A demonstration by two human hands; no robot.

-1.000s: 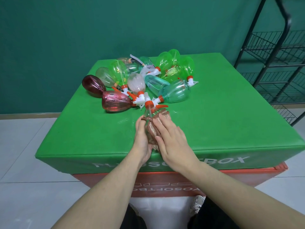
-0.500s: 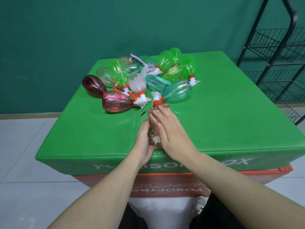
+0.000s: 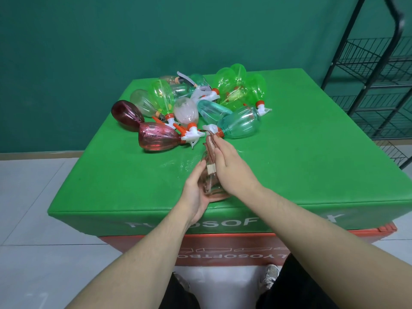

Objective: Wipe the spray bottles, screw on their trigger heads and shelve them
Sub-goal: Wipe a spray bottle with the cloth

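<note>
A clear pinkish spray bottle [image 3: 210, 187] lies between my hands near the front edge of the green box [image 3: 312, 166], neck pointing away from me. My left hand [image 3: 194, 195] cups and grips its body from the left. A brown cloth [image 3: 210, 148] lies along the bottle up to its neck. My right hand [image 3: 231, 168] presses this cloth against the bottle with straight fingers. The bottle's head is hidden under the cloth. Behind them lies a pile of several bottles with orange-and-white trigger heads, among them a teal one [image 3: 239, 122] and a dark red one [image 3: 158, 137].
A black wire shelf rack [image 3: 379, 90] stands to the right of the box. Water drops glisten on the green top [image 3: 178, 163] left of my hands. An orange box [image 3: 223, 246] sits under the green one; tiled floor lies all around.
My right hand has turned more onto its edge and slid the cloth up toward the neck, covering the orange head seen a second ago. My left hand keeps its hold.
</note>
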